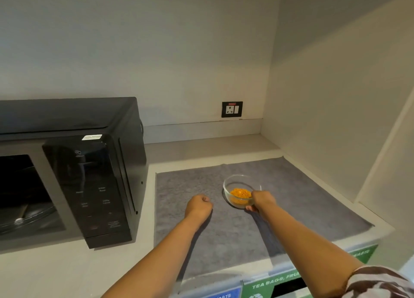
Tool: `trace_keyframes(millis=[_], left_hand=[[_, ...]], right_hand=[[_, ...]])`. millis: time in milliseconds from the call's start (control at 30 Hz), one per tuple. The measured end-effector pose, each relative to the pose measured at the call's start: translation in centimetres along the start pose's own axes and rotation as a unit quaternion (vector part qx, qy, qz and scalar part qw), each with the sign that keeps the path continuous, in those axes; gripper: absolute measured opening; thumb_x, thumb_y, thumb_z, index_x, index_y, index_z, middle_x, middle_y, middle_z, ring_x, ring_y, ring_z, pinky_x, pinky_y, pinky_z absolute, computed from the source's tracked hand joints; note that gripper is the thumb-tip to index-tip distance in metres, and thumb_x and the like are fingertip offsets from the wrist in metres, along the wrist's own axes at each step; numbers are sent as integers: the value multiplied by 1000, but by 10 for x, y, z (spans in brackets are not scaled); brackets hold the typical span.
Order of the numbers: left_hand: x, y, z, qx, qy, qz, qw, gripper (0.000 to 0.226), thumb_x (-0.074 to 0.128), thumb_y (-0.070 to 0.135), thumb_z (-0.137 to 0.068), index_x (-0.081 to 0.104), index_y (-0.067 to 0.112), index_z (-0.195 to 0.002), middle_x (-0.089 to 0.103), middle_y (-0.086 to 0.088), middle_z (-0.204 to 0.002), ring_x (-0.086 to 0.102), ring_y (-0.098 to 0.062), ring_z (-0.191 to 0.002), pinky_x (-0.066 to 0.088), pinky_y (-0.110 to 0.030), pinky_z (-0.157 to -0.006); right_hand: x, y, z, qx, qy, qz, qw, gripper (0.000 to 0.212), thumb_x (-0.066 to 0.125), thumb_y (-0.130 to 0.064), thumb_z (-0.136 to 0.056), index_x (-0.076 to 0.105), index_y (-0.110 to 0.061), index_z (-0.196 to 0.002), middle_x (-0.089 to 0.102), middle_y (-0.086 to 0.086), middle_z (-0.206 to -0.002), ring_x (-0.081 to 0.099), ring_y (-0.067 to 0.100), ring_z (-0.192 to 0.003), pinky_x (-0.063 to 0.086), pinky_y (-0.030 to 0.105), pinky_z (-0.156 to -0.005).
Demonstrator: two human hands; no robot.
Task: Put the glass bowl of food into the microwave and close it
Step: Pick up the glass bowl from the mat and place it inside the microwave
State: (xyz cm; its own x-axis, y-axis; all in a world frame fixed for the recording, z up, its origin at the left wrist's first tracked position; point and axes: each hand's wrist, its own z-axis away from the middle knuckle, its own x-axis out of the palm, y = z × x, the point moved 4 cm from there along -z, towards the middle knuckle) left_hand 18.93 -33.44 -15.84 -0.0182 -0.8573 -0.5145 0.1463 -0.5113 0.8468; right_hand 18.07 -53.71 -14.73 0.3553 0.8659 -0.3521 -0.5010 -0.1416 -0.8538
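Glass bowl (pixel 240 191) seemingly in right hand (pixel 262 201)

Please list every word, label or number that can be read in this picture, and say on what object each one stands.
"TEA BAGS, FRU" (cut off by the arm): green bin label at the counter's front edge.
"ASTE" (start hidden): same green label, right end.
"ASTE" (cut off): blue bin label.
Microwave control panel: button words too blurred to read.
White sticker on the microwave top: too small to read.
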Motion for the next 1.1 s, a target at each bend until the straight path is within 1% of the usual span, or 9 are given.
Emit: trace_keyframes(millis=[133, 233, 300, 467, 500, 600, 733, 1000, 1100], left_hand=[[-2, -1, 2, -2, -4, 9, 1000, 14, 49, 5, -86, 50, 16, -77, 54, -6, -85, 50, -19, -81, 39, -28, -73], [-5, -3, 7, -8, -5, 15, 1000, 20, 49, 5, -86, 46, 17, -71, 51, -4, -83, 49, -19, -80, 38, -27, -73], [-10, -6, 11, -10, -2, 13, 1000, 27, 49, 4, -86, 41, 19, -64, 48, -2, -77, 47, -18, -75, 36, -26, -72], [-25, -13, 28, -15, 0, 14, 1000, 30, 48, 4, -86, 42, 20, -62, 49, 0, -77, 49, -19, -81, 38, -24, -73], [-30, -15, 34, -16, 2, 14, 1000, 29, 48, 3, -85, 43, 19, -62, 48, 0, -74, 49, -19, -80, 38, -24, -72], [-42, -19, 50, -17, -1, 13, 1000, 18, 48, 3, -85, 48, 15, -72, 51, -4, -80, 50, -21, -81, 38, -25, -72], [-64, -25, 80, -9, -2, 19, 1000, 15, 46, 1, -84, 47, 13, -75, 50, -10, -81, 49, -21, -77, 37, -28, -69], [-109, -46, 144, -5, 4, 12, 1000, 19, 47, 6, -86, 53, 14, -70, 55, -9, -76, 52, -23, -72, 40, -30, -64], [-132, -66, 169, -6, 1, 31, 1000, 19, 45, 10, -89, 60, 16, -78, 60, -5, -87, 59, -22, -83, 44, -28, -67]], right_hand=[[4, 0, 1, -11, -12, 13, 1000, 31, 42, -3, -92, 43, -10, -62, 52, -1, -24, 54, 22, -56, 54, 26, -64], [0, -3, 10, -22, 21, 55, 998, 27, 40, -2, -92, 47, -4, -65, 46, 0, -23, 51, 18, -43, 42, 8, -38], [-2, -3, 17, -33, 38, 59, 997, 16, 39, -2, -91, 48, 0, -78, 48, 5, -40, 46, 13, -35, 37, 14, -28], [6, 7, 29, -31, 22, 26, 999, 22, 33, -4, -90, 53, 3, -95, 61, 20, -68, 62, 35, -54, 59, 45, -62], [7, 9, 36, -34, 18, 25, 999, 24, 33, -5, -90, 55, 4, -96, 62, 22, -71, 63, 36, -56, 60, 46, -64], [9, 15, 53, -44, 19, 44, 998, 26, 34, -5, -90, 58, 4, -94, 62, 19, -56, 60, 25, -34, 49, 25, -35], [10, 21, 95, -54, 21, 58, 997, 27, 36, -5, -90, 55, -1, -71, 56, 8, -35, 55, 20, -34, 47, 24, -38], [27, 40, 178, -70, 19, 71, 995, 26, 38, -6, -90, 51, -5, -68, 62, 14, -65, 60, 24, -56, 51, 34, -59], [43, 48, 218, -72, -4, 29, 997, 18, 36, -5, -91, 50, -4, -81, 59, 14, -68, 61, 17, -43, 50, 26, -45]])
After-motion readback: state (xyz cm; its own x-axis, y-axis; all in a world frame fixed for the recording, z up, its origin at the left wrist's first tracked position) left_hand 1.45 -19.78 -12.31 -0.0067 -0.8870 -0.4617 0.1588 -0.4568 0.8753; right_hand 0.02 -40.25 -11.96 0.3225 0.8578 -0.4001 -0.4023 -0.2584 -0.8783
